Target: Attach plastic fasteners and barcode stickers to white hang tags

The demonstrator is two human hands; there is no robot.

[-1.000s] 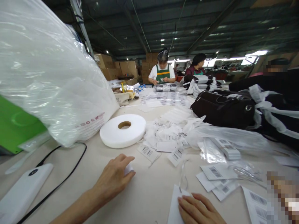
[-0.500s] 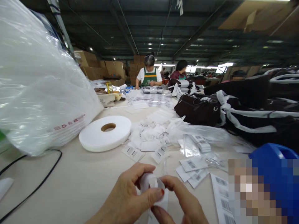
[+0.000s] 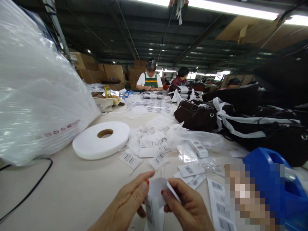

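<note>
Close to the near edge of the pale worktop (image 3: pixel 72 189), both of the person's hands meet on one curled white paper tag printed with a barcode (image 3: pixel 154 205). Left hand (image 3: pixel 127 205) pinches the tag's upper left edge between thumb and forefinger; right hand (image 3: pixel 190 208) grips its upper right edge the same way. The tag sits between the two hands, its long axis running up and down, the lower end hanging toward the worktop. Just beyond the fingertips lies a scatter of loose white barcode tags (image 3: pixel 156 154). Farther out to the left rests a flat white roll of tape with a brown core (image 3: pixel 101 139), and a large clear plastic bag (image 3: pixel 36 89) rises past it. A blue tape dispenser (image 3: pixel 276 179) sits to the right. Bare worktop lies open left of the left hand.
</note>
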